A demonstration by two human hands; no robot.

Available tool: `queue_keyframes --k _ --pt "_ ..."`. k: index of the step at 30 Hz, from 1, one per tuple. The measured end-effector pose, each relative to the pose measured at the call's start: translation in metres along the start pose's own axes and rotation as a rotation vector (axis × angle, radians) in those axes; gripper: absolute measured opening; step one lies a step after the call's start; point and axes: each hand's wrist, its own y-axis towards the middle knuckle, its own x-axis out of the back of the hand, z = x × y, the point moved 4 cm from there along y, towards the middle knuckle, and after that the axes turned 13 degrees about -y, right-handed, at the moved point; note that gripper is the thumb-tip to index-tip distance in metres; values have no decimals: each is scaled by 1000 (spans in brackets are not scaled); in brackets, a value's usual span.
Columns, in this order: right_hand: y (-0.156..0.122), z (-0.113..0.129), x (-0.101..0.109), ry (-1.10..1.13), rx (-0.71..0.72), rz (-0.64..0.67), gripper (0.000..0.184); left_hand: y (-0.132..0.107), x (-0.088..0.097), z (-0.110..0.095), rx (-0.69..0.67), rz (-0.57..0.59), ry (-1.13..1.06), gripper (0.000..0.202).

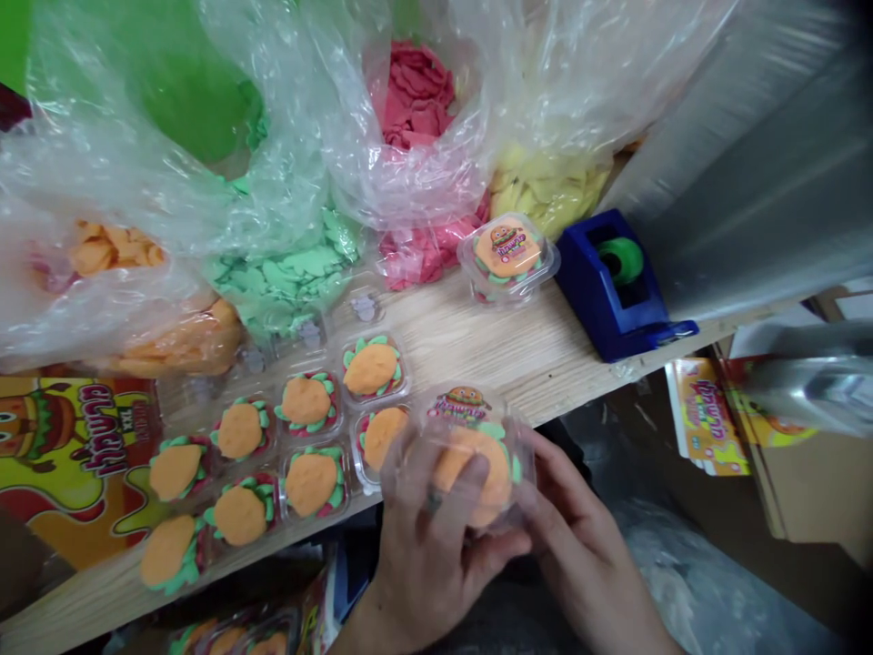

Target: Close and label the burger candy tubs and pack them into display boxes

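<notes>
A clear plastic clamshell container [508, 437] with a burger-shaped candy inside is held up at the front edge of the table. Its lid bears a burger sticker, and an orange top with green edging shows through. My left hand [436, 528] wraps it from the left, fingers over the front. From the right, my right hand [573, 518] grips its side with the fingertips. Whether the lid is fully closed I cannot tell. Left of my hands, two rows of open clear containers [306, 400] hold similar orange-topped burgers with green and red layers.
Behind lie plastic bags of green pieces [286, 273], red pieces [419, 100], yellow pieces [552, 191] and orange pieces [184, 337]. A closed labelled container [508, 255] stands beside a blue tape dispenser [607, 291]. A printed carton [75, 455] is at left; cardboard boxes [805, 482] stand at lower right.
</notes>
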Motion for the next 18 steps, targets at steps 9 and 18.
queue_keyframes --k 9,18 --pt "0 3 -8 200 -103 13 40 -26 4 11 393 -60 -518 73" --pt "10 9 -8 155 -148 111 31 -26 11 16 530 7 -680 43"
